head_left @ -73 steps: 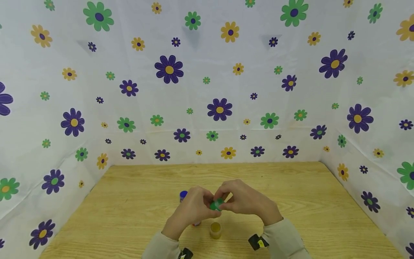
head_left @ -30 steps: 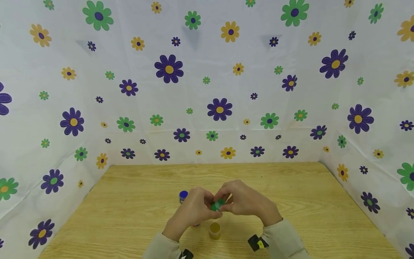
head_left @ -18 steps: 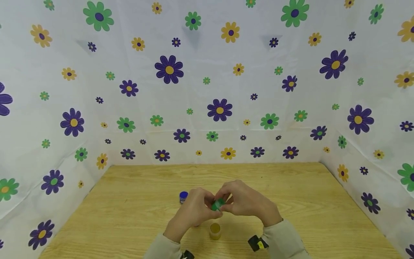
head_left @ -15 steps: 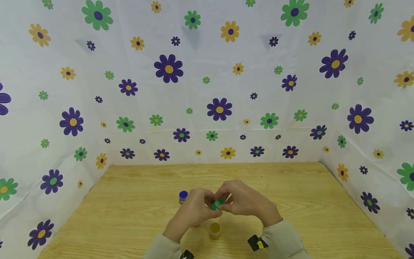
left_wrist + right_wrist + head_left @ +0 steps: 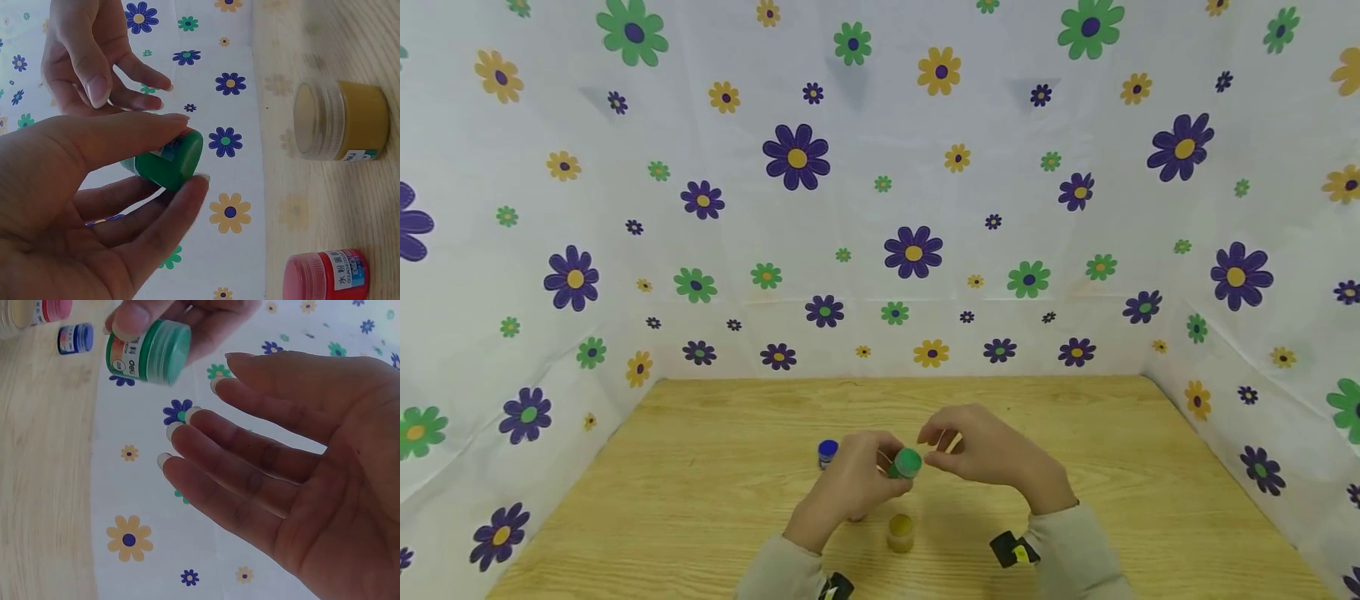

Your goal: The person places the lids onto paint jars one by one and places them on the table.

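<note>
A small green paint jar with a translucent lid is raised above the table, tilted. My left hand pinches it between thumb and fingers, as the left wrist view shows with the jar's green base. In the right wrist view the jar keeps its lid on, and its label faces that camera. My right hand is just right of the jar, apart from it, its fingers relaxed and holding nothing.
On the wooden table a yellow paint jar stands in front of the hands. A blue paint jar is behind the left hand. A red paint jar is mostly hidden beneath it. Flowered cloth surrounds the table.
My right hand has let go of the green jar and moved right, a little up. The jar stays in my left hand, its lid now turned more into view.
</note>
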`<state>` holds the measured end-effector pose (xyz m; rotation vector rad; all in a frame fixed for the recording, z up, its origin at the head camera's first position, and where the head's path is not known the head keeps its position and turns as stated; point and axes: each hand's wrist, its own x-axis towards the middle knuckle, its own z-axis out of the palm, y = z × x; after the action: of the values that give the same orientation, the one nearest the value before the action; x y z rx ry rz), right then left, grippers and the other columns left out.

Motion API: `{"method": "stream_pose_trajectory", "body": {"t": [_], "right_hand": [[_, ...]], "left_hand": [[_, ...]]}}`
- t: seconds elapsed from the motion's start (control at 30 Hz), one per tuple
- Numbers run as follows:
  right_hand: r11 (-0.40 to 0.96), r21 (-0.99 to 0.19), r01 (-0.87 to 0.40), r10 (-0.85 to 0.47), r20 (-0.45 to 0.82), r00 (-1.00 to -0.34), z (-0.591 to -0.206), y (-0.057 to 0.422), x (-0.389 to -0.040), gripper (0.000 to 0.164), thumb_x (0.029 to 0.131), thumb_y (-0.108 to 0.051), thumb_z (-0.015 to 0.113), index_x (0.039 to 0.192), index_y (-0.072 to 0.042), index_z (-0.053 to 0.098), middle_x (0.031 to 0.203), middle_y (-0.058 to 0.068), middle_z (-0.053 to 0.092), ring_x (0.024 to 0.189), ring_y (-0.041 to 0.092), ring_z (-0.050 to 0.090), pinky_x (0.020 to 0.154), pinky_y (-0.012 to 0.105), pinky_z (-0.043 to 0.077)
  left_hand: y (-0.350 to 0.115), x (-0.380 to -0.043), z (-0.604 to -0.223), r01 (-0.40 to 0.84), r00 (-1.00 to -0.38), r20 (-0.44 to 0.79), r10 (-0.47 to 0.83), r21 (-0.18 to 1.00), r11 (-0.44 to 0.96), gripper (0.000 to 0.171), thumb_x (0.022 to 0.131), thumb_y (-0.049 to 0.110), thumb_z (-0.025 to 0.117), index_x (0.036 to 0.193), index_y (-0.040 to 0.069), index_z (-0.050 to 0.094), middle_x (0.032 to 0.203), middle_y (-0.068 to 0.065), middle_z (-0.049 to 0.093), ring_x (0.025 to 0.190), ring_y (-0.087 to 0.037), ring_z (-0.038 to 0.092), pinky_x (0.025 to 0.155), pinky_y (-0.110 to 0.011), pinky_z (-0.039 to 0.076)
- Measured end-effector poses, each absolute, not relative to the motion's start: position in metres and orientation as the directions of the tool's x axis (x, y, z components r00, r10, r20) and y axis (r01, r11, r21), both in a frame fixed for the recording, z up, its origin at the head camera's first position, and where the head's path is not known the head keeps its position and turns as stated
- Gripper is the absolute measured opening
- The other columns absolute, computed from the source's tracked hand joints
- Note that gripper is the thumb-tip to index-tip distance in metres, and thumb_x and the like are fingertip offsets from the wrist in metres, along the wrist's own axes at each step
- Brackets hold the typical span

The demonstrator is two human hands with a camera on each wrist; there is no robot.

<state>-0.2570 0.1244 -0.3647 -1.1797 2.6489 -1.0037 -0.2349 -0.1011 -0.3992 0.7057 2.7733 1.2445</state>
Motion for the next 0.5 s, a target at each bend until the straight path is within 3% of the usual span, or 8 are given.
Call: {"method": "stream_pose_trajectory", "body": {"t": [0.27, 0.5], "right_hand": [[0.504, -0.591, -0.63, -0.671, 0.191, -0.717, -0.365, 0.136, -0.261, 0.014, 0.099, -0.016, 0.07, 0.111, -0.01, 0.074, 0.104, 0.004, 0.076, 0.089, 0.012, 0.07, 0.076, 0.022, 0.058], [0.513, -0.605, -0.609, -0.66, 0.176, -0.73, -0.364, 0.138, -0.262, 0.015, 0.099, -0.016, 0.069, 0.111, -0.009, 0.075, 0.103, 0.004, 0.076, 0.088, 0.009, 0.069, 0.076, 0.022, 0.058]], "left_hand": [[-0.094, -0.249, -0.404, 0.321, -0.937, 0.125, 0.328, 0.678, 0.661, 0.022, 0.079, 0.007, 0.088, 0.097, 0.004, 0.075, 0.093, -0.004, 0.073, 0.089, -0.019, 0.065, 0.082, -0.04, 0.057], [-0.083, -0.276, -0.412, 0.251, -0.952, 0.035, 0.303, 0.656, 0.711, 0.014, 0.076, 0.003, 0.087, 0.086, 0.005, 0.077, 0.082, -0.002, 0.074, 0.073, -0.014, 0.061, 0.069, -0.031, 0.055]]}}
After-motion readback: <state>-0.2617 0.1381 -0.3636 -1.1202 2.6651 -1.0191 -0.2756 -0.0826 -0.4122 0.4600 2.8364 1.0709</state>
